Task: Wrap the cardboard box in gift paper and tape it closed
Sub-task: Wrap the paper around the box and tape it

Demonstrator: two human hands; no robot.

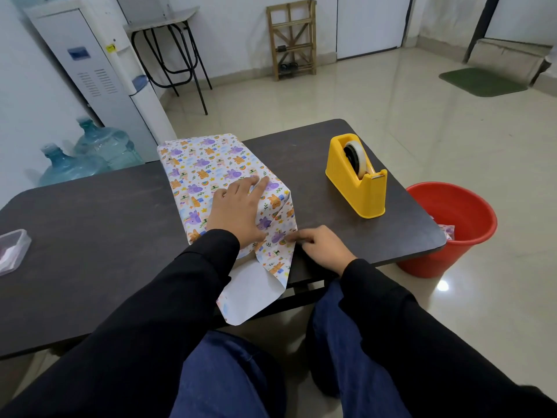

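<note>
Your left hand lies flat on the wrapped box. Your right hand touches the paper beside it; whether it pinches, I cannot tell. The thin paper likely tears: hold its loose edge.

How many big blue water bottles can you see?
2. One water bottle stands on the floor at far left, behind the table. The second bottle stands just behind it, beside the white water dispenser. The table may hide more.
</note>
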